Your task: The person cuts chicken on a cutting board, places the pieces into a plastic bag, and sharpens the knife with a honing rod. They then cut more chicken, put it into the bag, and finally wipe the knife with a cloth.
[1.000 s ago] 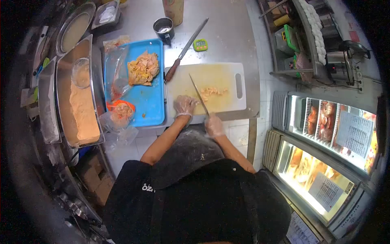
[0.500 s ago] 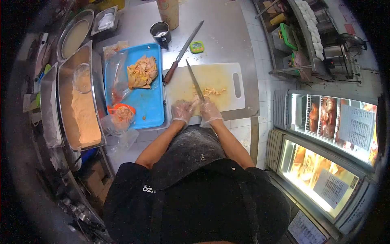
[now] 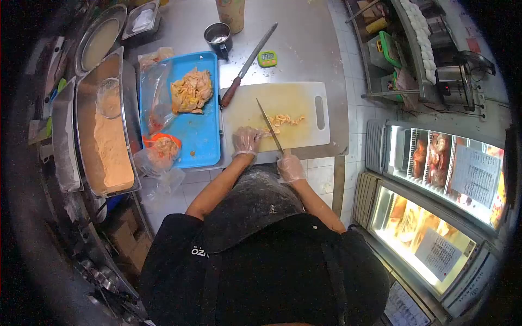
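Observation:
In a clear plastic glove, my right hand (image 3: 291, 167) grips the handle of a long knife (image 3: 268, 121), whose blade points up and left over the white cutting board (image 3: 244, 108). My left hand (image 3: 247, 140), gloved too, lies at the board's lower left with fingers closed on pale meat, of which a bit shows beside the blade. Cut pieces of meat (image 3: 286, 119) lie right of the blade. Left of the board, a blue tray (image 3: 198, 146) holds a pile of raw meat (image 3: 192, 91) and a plastic bag of meat (image 3: 162, 151).
A sharpening rod (image 3: 258, 49), a green timer (image 3: 267, 59), a dark metal cup (image 3: 218, 39) and a tall container (image 3: 230, 15) stand or lie behind the board. Left of the tray is a metal bin of orange powder (image 3: 112, 149). Lit display cases (image 3: 424, 231) are at right.
My right hand and the knife have shifted down and to the right. My left hand has moved slightly up and right on the board, and the view has shifted slightly.

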`<act>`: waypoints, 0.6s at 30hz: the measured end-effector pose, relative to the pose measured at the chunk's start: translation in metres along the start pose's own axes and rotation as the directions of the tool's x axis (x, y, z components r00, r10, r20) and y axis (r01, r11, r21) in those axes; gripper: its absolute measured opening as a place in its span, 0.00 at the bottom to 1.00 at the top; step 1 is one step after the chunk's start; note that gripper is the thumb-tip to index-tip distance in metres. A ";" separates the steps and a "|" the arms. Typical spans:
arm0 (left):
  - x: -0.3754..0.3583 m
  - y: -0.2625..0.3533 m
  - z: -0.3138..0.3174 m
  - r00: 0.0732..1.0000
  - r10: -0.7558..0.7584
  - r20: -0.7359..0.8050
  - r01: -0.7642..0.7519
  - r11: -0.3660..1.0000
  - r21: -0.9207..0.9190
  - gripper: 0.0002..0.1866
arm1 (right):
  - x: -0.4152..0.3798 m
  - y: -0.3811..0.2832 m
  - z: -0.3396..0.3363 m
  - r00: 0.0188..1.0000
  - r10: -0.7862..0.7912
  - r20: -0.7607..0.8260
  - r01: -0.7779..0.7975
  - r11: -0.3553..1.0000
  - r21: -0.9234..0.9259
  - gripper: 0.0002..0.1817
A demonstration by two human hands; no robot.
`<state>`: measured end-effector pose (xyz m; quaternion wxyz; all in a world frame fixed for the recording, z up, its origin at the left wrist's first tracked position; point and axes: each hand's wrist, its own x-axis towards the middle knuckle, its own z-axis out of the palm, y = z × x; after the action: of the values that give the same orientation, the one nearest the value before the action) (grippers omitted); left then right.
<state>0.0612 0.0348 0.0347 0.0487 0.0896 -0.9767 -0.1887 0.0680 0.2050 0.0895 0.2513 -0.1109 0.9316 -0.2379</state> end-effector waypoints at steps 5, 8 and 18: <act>-0.005 0.014 -0.012 1.000 -0.029 0.004 0.029 0.999 -0.045 0.12 | 0.055 0.017 0.037 0.994 -0.106 -0.004 0.104 0.986 -0.133 0.11; -0.006 0.006 -0.006 0.994 -0.031 0.105 0.032 1.000 0.000 0.12 | 0.054 -0.006 0.016 0.995 -0.055 -0.077 0.049 0.996 -0.074 0.11; 0.006 0.004 -0.008 0.990 -0.091 0.109 0.092 0.996 -0.007 0.15 | 0.034 0.017 0.010 1.000 -0.001 -0.008 -0.001 0.985 -0.175 0.11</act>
<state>0.0556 0.0348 0.0439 -0.0126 0.1237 -0.9716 -0.2012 0.0432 0.2049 0.0595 0.2368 -0.1315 0.9500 -0.1556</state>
